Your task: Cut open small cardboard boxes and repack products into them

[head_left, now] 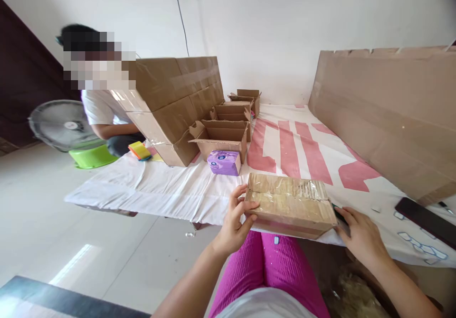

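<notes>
A taped cardboard box (288,204) lies at the table's near edge, just above my lap. My left hand (235,220) grips its left end, with the fingers on top and the thumb on the near side. At the right end, my right hand (361,235) has its thumb and fingers closed around a dark slim object (341,213); its kind is not clear, and part of it is hidden. Past the box sits a purple wrapped pack (223,162). Open cardboard boxes (223,137) stand in a row behind that pack.
Stacked closed cartons (171,104) rise at the left, with a person (107,114) seated behind them. A yellow and orange item (139,150) lies nearby. On the right are a large cardboard sheet (388,123) and a dark phone (427,220). A fan (66,126) stands on the floor.
</notes>
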Demonstrator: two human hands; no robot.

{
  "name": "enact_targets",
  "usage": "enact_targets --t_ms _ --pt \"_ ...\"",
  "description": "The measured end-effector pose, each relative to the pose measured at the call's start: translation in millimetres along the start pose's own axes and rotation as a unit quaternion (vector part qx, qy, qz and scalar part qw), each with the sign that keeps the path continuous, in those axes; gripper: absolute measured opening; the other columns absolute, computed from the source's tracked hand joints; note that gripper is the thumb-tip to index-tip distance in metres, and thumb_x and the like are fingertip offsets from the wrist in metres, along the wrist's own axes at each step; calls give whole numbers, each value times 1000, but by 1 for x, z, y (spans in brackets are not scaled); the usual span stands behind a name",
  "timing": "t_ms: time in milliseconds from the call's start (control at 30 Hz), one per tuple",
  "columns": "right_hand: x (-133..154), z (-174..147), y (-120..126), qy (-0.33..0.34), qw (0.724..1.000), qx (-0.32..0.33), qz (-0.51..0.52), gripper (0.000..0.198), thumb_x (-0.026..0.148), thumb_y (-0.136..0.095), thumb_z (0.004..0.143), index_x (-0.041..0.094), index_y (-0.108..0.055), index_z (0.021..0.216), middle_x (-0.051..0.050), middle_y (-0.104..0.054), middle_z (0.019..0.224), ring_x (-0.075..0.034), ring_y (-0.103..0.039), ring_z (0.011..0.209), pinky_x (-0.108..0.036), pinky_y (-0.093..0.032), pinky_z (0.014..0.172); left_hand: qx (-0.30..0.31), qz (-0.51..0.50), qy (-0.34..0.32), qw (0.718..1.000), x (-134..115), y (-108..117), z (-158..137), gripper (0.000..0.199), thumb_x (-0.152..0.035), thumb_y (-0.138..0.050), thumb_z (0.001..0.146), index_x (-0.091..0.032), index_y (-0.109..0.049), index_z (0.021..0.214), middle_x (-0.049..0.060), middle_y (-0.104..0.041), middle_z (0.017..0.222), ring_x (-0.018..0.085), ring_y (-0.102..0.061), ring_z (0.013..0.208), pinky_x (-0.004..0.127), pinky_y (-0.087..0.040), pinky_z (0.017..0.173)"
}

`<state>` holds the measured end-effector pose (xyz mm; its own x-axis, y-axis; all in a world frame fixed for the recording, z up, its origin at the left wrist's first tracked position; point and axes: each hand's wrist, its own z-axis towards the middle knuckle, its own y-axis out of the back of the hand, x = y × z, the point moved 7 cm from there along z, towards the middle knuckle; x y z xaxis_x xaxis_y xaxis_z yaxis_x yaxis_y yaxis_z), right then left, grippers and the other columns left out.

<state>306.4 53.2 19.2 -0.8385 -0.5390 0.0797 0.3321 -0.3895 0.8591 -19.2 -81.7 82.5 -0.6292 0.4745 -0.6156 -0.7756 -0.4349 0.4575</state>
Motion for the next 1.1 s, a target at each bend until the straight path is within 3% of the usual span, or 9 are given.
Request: enact_targets --t_ms 167,300,367,433,500,600,733,867,1100 --pt "-25 14 -24 -15 997 82 8 39 30 -34 92 18 -63 115 -14 -69 106 -30 -65 97 -43 -53 84 -1 -10 -4 1000 1 -1 0 25 -15 -51 92 -24 -54 114 12 -29 146 28 -31 140 46 -44 103" --pt "-51 43 18 -122 992 34 23 42 32 -36 90 19 -59 122 -13 -71 108 -28 -69 92 -37 -55 71 -3 -15 -7 1000 3 -3 -4 27 -14 -49 92 -25 -52 118 13 -27 148 28 -29 141 45 -44 103" --pt "-45 65 51 -137 990 -24 35 42 33 -37 90 20 -58 124 -12 -72 106 -27 -70 88 -36 -54 71 -4 -19 -9 1000 3 -4 -4 29 -13 -49 93 -25 -51 119 13 -26 148 27 -29 142 45 -43 104" --pt "-18 88 80 -85 992 -70 67 42 39 -38 92 21 -59 123 -11 -71 109 -26 -69 91 -36 -54 75 -7 -22 -11 1000 3 -4 -5 30 -13 -49 93 -25 -50 120 13 -26 148 27 -29 142 46 -43 104" --pt "25 108 98 16 991 -61 118 40 47 -43 93 23 -61 120 -8 -72 107 -23 -69 90 -34 -54 76 -11 -23 -11 1000 3 -4 -4 29 -14 -49 93 -25 -51 120 13 -27 148 28 -30 141 46 -43 104" --pt "100 124 104 191 967 17 165 37 49 -48 94 26 -62 119 -3 -72 102 -19 -68 86 -31 -54 76 -18 -19 -10 1000 4 -4 -4 27 -15 -49 93 -24 -52 118 13 -29 148 29 -32 140 47 -44 104" --pt "168 132 98 325 934 54 138 30 39 -47 97 26 -64 118 -2 -69 91 -15 -66 77 -27 -50 65 -22 -23 -11 999 4 -4 -5 27 -16 -50 93 -25 -53 119 13 -28 149 28 -32 140 47 -43 104" --pt "197 137 96 391 916 33 84 26 32 -48 97 23 -65 114 -1 -64 83 -13 -60 67 -23 -41 57 -24 -22 -9 999 5 -3 -5 27 -17 -49 93 -25 -53 119 13 -27 149 28 -31 141 48 -42 105" --pt "200 135 103 437 898 57 -5 22 25 -45 97 19 -66 99 -1 -57 75 -11 -52 59 -25 -31 52 -24 -24 -13 999 5 -5 -4 26 -17 -49 93 -25 -52 118 13 -29 148 27 -33 139 47 -42 106"
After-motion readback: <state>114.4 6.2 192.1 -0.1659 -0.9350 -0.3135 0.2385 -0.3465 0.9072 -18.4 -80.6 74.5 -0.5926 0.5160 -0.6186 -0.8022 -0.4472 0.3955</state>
